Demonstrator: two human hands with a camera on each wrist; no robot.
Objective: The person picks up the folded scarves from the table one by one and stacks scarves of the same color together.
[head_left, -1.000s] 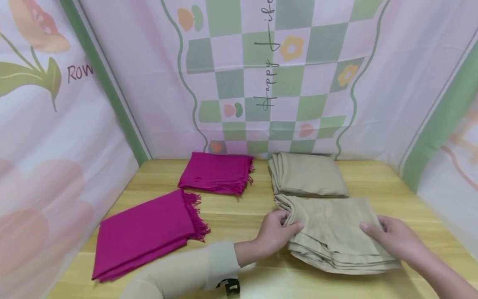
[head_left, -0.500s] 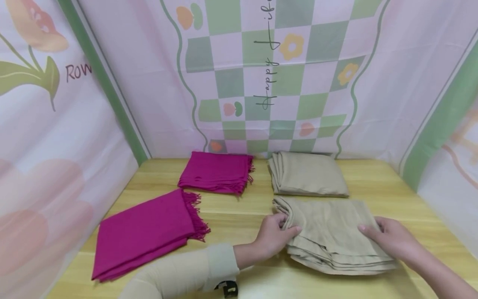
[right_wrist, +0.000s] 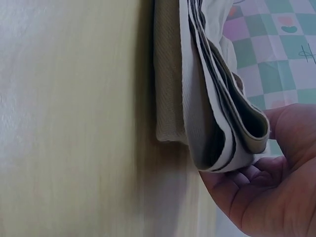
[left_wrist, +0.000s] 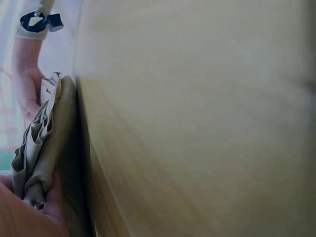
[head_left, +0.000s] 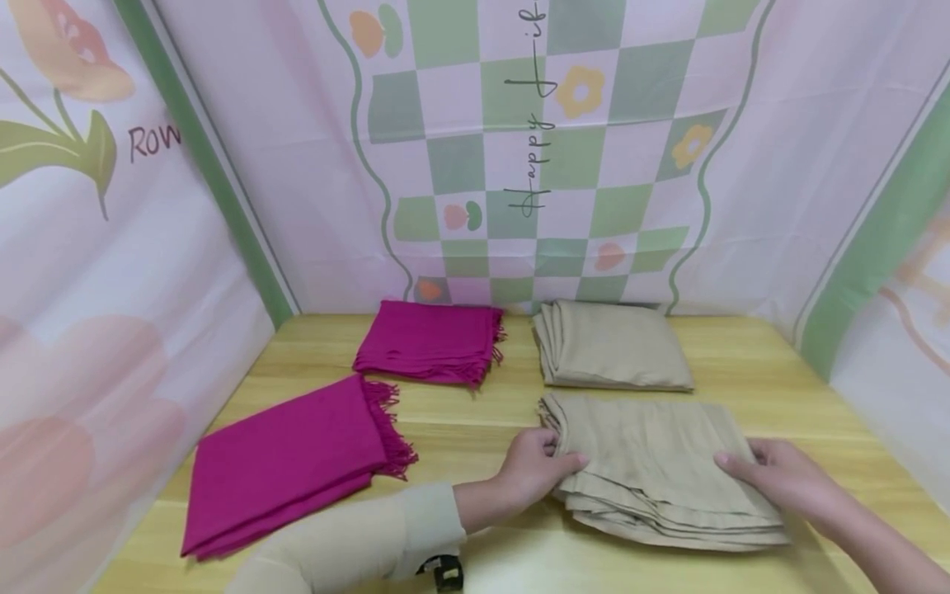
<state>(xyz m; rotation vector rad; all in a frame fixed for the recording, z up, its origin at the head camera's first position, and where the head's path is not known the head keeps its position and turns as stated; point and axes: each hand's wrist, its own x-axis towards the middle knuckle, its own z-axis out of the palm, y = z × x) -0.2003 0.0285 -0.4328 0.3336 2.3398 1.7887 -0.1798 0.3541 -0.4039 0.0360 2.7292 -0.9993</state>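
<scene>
While the left hand [head_left: 530, 469] pinches one side of the beige cloth [head_left: 660, 454], thumb on top, the right hand [head_left: 794, 474] grips the opposite side likewise, fingers curled beneath the edge. The cloth is at lower right of the head frame, folded into layers whose front edges fan out unevenly (whether it is wholly clear of the bench [head_left: 467, 412], I cannot tell). The step in hand looks like positioning or squaring this bundle, just in front of a second cloth [head_left: 616, 346]; the next move would call for level hands and a firm pinch, lest loose layers slip. A magenta shawl [head_left: 285, 470] lies at lower left, another shawl [head_left: 426, 342] left of centre.
</scene>
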